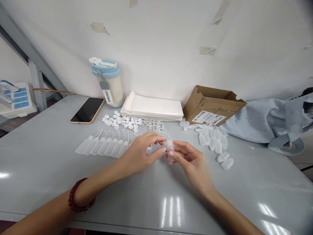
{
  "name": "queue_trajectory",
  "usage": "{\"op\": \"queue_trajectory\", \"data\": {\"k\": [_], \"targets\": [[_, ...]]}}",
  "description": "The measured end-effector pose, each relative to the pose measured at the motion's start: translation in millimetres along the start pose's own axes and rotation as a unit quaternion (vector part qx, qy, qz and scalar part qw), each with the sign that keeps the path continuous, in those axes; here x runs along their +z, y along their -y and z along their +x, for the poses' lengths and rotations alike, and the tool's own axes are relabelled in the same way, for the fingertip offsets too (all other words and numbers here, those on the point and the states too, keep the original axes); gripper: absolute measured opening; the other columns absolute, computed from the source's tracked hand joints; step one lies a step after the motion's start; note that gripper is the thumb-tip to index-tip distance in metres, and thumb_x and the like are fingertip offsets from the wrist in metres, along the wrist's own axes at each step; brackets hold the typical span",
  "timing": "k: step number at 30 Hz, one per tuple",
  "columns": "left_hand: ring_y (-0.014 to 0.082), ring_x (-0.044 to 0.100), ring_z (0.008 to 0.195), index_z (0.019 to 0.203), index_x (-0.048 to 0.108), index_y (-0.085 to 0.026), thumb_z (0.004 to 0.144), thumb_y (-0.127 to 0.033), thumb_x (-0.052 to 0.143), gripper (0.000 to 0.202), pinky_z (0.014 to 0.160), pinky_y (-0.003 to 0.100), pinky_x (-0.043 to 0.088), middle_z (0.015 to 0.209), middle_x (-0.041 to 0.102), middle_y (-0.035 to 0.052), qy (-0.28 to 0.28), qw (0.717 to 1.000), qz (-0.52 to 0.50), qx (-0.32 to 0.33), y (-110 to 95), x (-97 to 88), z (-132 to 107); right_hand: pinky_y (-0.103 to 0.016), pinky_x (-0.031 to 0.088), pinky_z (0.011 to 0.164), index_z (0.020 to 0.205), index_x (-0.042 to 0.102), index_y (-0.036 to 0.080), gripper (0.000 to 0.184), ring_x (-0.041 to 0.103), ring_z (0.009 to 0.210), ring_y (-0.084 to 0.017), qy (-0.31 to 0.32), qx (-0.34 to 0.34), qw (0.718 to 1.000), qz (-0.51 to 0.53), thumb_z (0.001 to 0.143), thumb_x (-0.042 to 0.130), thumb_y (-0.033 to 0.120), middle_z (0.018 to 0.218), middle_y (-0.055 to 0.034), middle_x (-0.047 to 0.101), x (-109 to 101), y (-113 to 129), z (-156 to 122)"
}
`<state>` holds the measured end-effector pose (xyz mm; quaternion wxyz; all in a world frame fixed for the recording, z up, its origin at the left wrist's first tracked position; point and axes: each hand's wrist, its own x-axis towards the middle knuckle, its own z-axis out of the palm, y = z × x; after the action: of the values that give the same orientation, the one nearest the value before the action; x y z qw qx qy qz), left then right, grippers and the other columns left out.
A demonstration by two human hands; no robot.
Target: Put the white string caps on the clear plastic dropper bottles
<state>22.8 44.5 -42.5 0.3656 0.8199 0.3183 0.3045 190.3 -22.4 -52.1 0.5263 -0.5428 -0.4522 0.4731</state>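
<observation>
My right hand (193, 160) grips a small translucent plastic bottle (170, 150) between thumb and fingers, held upright above the table. A thin white strand rises from the bottle's top towards a tangle of white cords (154, 125). Close by on the bottle's left is my left hand (140, 148), its thumb and fingers curved and apart, fingertips near the neck; whether they touch it I cannot tell. Left of that hand lies a row of similar bottles (104, 146) with thin strands at their tops, partly hidden by it. Loose bottles (217, 142) without strands lie on the right.
Small white caps (117, 120) lie behind the row. Further back are a stack of white packets (154, 107), a blue-lidded cup (111, 86), a phone (87, 111) and an open cardboard box (212, 106). Pale blue cloth (264, 120) lies at the right edge of the grey table (137, 202).
</observation>
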Motion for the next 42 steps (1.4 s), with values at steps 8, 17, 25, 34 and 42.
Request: {"op": "queue_trajectory", "data": {"k": [8, 17, 25, 34, 42], "targets": [[0.0252, 0.043, 0.106, 0.108, 0.053, -0.016, 0.076, -0.035, 0.071, 0.042, 0.090, 0.040, 0.043, 0.111, 0.057, 0.0091, 0.003, 0.982, 0.151, 0.116, 7, 11.9, -4, -0.031, 0.056, 0.066, 0.098, 0.062, 0.020, 0.031, 0.072, 0.075, -0.021, 0.025, 0.068, 0.997, 0.024, 0.075, 0.070, 0.040, 0.088, -0.0036, 0.070, 2, -3, 0], [0.0277, 0.046, 0.102, 0.103, 0.054, -0.015, 0.081, -0.034, 0.063, 0.030, 0.086, 0.043, 0.043, 0.107, 0.059, 0.0099, -0.016, 0.954, 0.261, 0.149, 11, 13.3, -8, -0.027, 0.053, 0.066, 0.102, 0.059, 0.020, 0.028, 0.070, 0.081, -0.019, 0.041, 0.051, 0.998, -0.007, 0.081, 0.065, 0.038, 0.095, -0.0054, 0.070, 3, -13, 1], [0.0263, 0.046, 0.098, 0.097, 0.057, -0.013, 0.079, -0.031, 0.063, 0.026, 0.085, 0.041, 0.044, 0.098, 0.059, 0.0096, 0.003, 0.955, 0.258, 0.148, 11, 10.4, -6, -0.028, 0.052, 0.067, 0.103, 0.059, 0.019, 0.028, 0.068, 0.080, -0.017, 0.049, 0.041, 0.996, -0.056, 0.083, 0.061, 0.039, 0.097, -0.0055, 0.067, 3, -17, 1], [0.0246, 0.043, 0.100, 0.103, 0.058, -0.014, 0.074, -0.029, 0.066, 0.033, 0.086, 0.037, 0.043, 0.097, 0.056, 0.0076, 0.139, 0.956, 0.236, 0.102, 13, -9.0, -3, -0.033, 0.050, 0.070, 0.099, 0.064, 0.018, 0.019, 0.060, 0.087, -0.020, 0.086, -0.112, 0.941, -0.306, 0.088, 0.055, 0.030, 0.095, -0.0078, 0.065, 1, -23, 4], [0.0253, 0.042, 0.097, 0.097, 0.059, -0.015, 0.078, -0.031, 0.063, 0.025, 0.086, 0.040, 0.041, 0.098, 0.054, 0.0088, 0.157, 0.945, 0.267, 0.104, 15, -14.2, -5, -0.043, 0.048, 0.087, 0.117, 0.058, 0.010, 0.038, 0.054, 0.099, -0.025, 0.117, -0.175, 0.895, -0.394, 0.090, 0.053, 0.035, 0.107, -0.0143, 0.058, 3, -30, 3]]}}
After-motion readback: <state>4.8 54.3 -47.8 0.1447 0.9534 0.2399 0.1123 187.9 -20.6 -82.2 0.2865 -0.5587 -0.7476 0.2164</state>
